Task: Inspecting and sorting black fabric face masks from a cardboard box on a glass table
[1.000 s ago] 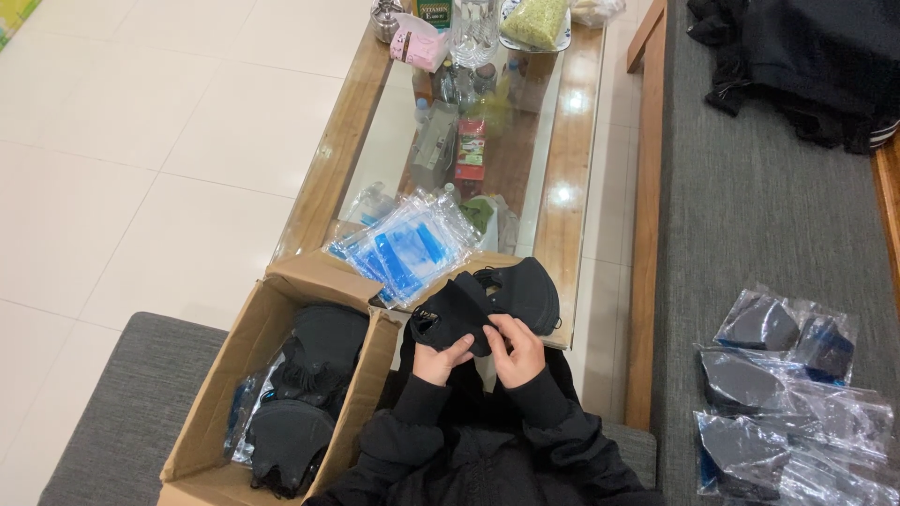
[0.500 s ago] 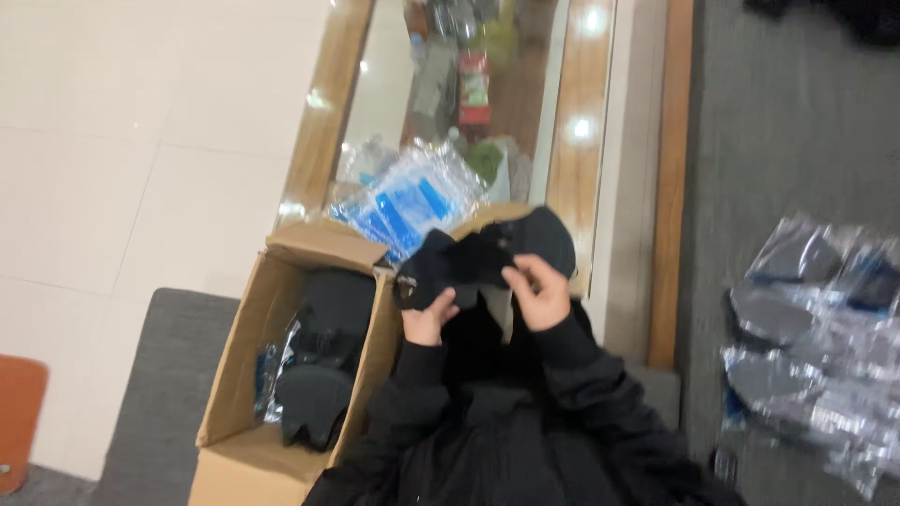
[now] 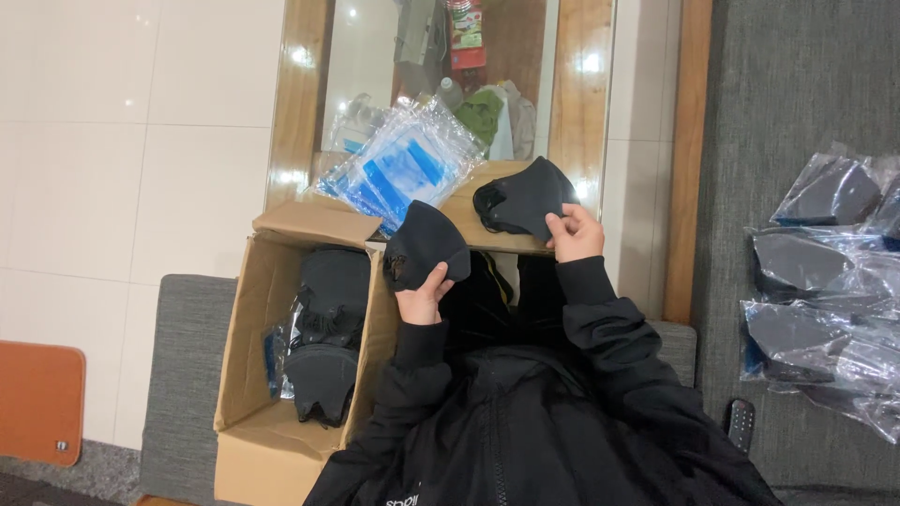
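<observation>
Two black masks are up: the left hand [image 3: 424,298] pinches one mask [image 3: 427,245] above the open cardboard box [image 3: 246,347], the right hand [image 3: 574,234] grips the other mask [image 3: 521,199] by its edge. Both holds look light, so either could slip.

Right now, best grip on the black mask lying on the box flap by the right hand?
Probably the right rim of the black mask, pinched from the right, where the right hand already touches it. The dome is soft and bulges upward; the thin edge overhangs the cardboard flap, and the left side is crowded.
</observation>
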